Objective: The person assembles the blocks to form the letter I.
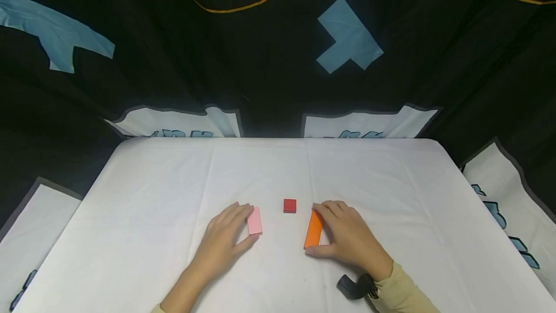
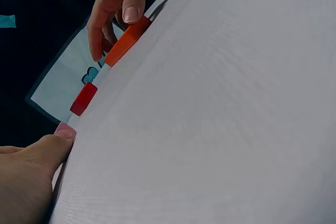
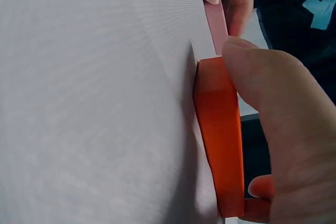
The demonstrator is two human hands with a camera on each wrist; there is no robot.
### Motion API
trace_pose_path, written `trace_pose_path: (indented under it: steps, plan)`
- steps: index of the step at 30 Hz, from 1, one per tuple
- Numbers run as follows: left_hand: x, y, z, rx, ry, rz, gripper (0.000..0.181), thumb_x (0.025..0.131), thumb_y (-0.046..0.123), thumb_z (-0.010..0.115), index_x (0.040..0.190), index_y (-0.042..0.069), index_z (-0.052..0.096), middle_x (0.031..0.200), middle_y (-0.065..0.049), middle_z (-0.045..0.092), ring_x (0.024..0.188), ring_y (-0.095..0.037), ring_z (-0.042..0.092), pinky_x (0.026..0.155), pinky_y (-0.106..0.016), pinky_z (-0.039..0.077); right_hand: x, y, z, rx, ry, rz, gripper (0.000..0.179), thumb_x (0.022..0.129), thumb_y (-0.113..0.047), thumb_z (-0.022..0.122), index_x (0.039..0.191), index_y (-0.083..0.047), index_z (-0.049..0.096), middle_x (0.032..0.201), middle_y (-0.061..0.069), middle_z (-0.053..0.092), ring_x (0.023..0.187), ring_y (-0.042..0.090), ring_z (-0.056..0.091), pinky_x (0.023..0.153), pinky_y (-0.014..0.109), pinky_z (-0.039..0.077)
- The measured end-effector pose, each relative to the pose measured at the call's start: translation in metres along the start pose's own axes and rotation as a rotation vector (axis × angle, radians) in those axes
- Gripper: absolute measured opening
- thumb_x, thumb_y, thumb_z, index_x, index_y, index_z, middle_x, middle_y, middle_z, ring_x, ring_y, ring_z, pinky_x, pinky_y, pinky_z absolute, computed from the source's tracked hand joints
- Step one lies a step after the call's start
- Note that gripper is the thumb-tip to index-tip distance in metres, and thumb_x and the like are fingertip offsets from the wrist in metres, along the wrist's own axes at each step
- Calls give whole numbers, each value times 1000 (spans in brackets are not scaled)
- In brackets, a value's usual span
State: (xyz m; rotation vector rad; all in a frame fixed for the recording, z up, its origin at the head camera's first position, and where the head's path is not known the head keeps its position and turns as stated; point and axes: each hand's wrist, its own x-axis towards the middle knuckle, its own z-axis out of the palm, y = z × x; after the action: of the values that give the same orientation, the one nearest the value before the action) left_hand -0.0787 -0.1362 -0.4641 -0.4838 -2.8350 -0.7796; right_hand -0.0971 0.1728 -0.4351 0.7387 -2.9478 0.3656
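Note:
My left hand (image 1: 224,235) holds a pink rectangular block (image 1: 255,221) by its ends, thumb at the near end and fingertips at the far end. Right of it, an orange, longer block (image 1: 313,230) lies between the thumb and fingers of my right hand (image 1: 346,231), gripped end to end in the same way. The right wrist view shows the thumb pressed on the near end of the orange block (image 3: 219,140). Between the two hands and slightly farther off sits a small red block (image 1: 289,206), touched by neither. Both held blocks are at the tabletop.
All the blocks are on a table with a white cloth (image 1: 143,206). Beyond its far edge hangs a dark curtain (image 1: 260,71) with blue and yellow shapes. A black curved device (image 1: 354,287) is strapped at my right wrist, close over the cloth.

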Motion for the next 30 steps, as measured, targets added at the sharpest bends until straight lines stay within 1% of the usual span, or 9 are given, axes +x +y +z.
trace_pose_path:
  steps: [5, 12, 17, 22, 30]
  plan:
    - [0, -1, 1, -28, -4, -13, 63, 89, 47, 69, 142, 19, 53, 147, 0, 53, 143, -28, 40, 112, -59, 33, 0, 3, 2, 23, -13, 2, 100, 65, -79, 72, 138, -14, 56, 129, 3, 59, 121, 24, 53, 102, 45, 45]
    - [1, -1, 0, -62, 6, -23, 63, 87, 47, 72, 141, 20, 55, 146, 1, 54, 143, -28, 41, 111, -61, 33, 0, 9, 8, 54, -23, -28, 104, 62, -79, 73, 140, -13, 54, 130, 1, 56, 123, 21, 50, 103, 44, 44]
    - [0, -1, 0, -66, 10, -31, 63, 85, 48, 74, 139, 20, 57, 143, 1, 57, 141, -27, 43, 111, -60, 32, 1, 13, 13, 79, -6, -45, 102, 61, -75, 77, 139, -14, 54, 128, 0, 56, 121, 19, 49, 101, 43, 44]
    - [0, -1, 0, -62, 31, -27, 63, 83, 47, 76, 137, 20, 58, 140, 0, 59, 138, -26, 46, 110, -58, 34, 1, 15, 17, 99, 22, -56, 101, 60, -74, 78, 138, -15, 55, 125, -2, 56, 118, 18, 49, 99, 42, 44]
    - [0, -2, 2, -64, 63, -14, 62, 80, 48, 78, 134, 21, 61, 137, 1, 61, 134, -25, 50, 108, -57, 37, 1, 18, 22, 101, 50, -72, 101, 60, -79, 74, 138, -16, 55, 123, -4, 56, 116, 15, 48, 98, 40, 44]
